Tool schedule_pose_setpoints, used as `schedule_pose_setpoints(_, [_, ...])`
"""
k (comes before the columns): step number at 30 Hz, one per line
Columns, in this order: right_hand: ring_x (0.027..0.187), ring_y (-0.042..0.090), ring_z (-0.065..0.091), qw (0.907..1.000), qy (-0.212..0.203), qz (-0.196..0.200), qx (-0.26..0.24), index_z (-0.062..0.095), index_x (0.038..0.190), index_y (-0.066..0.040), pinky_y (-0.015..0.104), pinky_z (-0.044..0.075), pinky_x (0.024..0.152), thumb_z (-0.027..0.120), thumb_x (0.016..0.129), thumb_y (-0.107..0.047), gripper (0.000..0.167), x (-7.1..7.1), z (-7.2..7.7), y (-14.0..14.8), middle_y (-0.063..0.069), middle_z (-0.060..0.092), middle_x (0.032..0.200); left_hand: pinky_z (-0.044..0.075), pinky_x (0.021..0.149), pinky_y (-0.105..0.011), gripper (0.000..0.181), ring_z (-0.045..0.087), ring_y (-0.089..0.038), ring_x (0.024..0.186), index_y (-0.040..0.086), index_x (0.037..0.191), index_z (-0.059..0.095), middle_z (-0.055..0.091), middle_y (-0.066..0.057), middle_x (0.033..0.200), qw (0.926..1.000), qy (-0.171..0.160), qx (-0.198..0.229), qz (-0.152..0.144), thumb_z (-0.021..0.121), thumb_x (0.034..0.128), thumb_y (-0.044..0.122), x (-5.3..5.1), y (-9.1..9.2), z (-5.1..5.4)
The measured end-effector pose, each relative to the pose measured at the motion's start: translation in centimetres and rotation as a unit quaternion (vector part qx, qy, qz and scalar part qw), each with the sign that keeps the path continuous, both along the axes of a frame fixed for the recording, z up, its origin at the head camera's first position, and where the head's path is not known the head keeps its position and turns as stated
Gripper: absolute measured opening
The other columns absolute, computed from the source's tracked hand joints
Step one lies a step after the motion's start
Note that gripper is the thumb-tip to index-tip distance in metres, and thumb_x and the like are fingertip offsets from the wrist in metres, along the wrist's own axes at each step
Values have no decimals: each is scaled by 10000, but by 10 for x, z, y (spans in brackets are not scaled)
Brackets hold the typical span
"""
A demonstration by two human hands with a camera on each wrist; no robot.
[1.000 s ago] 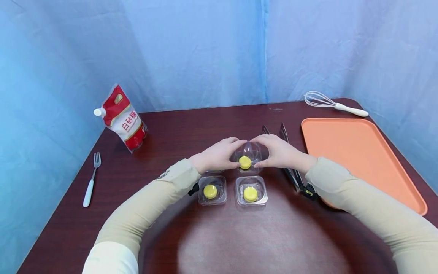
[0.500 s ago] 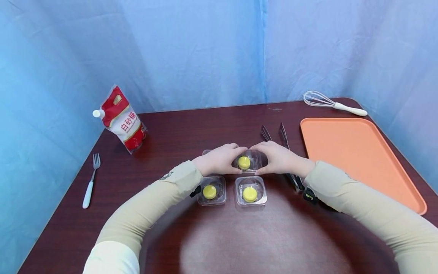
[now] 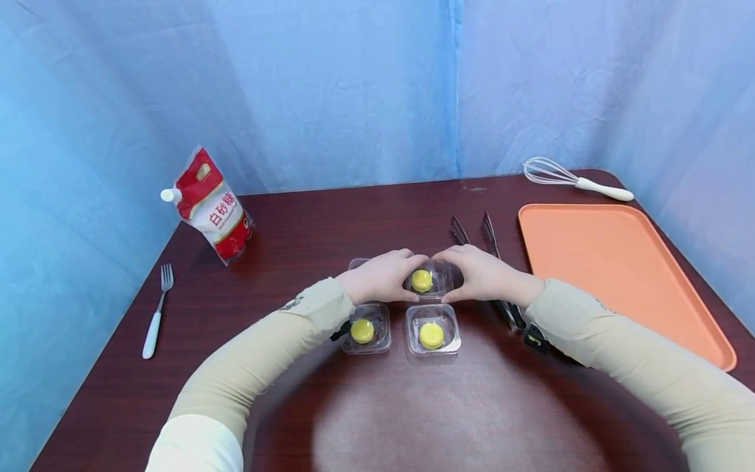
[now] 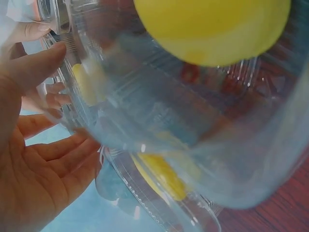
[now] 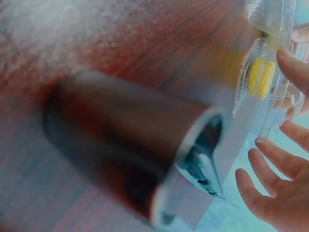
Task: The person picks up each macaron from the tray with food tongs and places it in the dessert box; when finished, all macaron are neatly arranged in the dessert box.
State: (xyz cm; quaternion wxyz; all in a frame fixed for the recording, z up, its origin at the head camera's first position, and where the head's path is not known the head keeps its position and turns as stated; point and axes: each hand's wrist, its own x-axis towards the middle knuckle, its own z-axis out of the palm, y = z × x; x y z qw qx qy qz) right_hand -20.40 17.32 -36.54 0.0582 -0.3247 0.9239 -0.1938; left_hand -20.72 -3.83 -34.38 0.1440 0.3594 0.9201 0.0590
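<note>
Both hands are at the far right clear plastic box, which holds a yellow macaron. My left hand pinches its left side, thumb in front and forefinger behind. On the other side my right hand does likewise; in the right wrist view its remaining fingers spread loosely. The lid lies down over the box; whether it is latched I cannot tell. Nearer stand two more clear boxes, front left and front right, each with a yellow macaron. A further box is mostly hidden behind my left hand.
Black tongs lie partly beneath my right wrist. An orange tray covers the table's right side, with a white-handled whisk behind it. On the left are a red-and-white sugar bag and a fork.
The far right box's raised lid has come down. Both hands lowered slightly toward me with it, then stayed nearly still over the last half second.
</note>
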Motion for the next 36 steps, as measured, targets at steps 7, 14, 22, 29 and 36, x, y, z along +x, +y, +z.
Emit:
schedule_pose_setpoints(7, [1197,328,500,10000,-16,-43,13,562,1264,-39,505,422,991,836,691,-290,684,1,0,-1,130,587,1256,434,1005,-306,741,534,-173,1159,103,1454,362,510,-93,1329,9999,58,-102,-26,701,845,353,1,1,1])
schedule_pose_setpoints(14, [1196,329,502,9999,-48,-132,60,558,1269,-38,500,433,983,838,692,-294,690,1,0,-1,138,582,1260,436,1004,-304,727,539,-178,1147,93,1444,381,522,-99,1317,9999,44,-132,-36,708,843,339,1,2,3])
schedule_pose_setpoints(22, [1170,324,517,9998,-49,-157,89,569,1247,-31,490,447,966,845,686,-286,676,2,-3,-2,131,599,1230,432,1012,-301,728,535,-174,1150,99,1452,374,511,-100,1335,9998,-39,-220,1,703,848,339,2,4,4])
schedule_pose_setpoints(29, [1165,327,525,9999,77,-71,38,576,1232,-18,486,442,969,847,681,-283,669,2,-6,-3,136,605,1214,427,1017,-307,722,530,-183,1171,89,1449,373,500,-110,1351,9999,-30,-153,5,704,851,319,2,2,0])
schedule_pose_setpoints(36, [1167,335,522,9999,36,-70,88,577,1233,-18,498,436,971,841,692,-289,660,1,-5,-4,140,601,1217,429,1011,-302,723,540,-186,1156,70,1447,373,507,-124,1340,10000,28,16,-57,705,852,310,3,-1,-4])
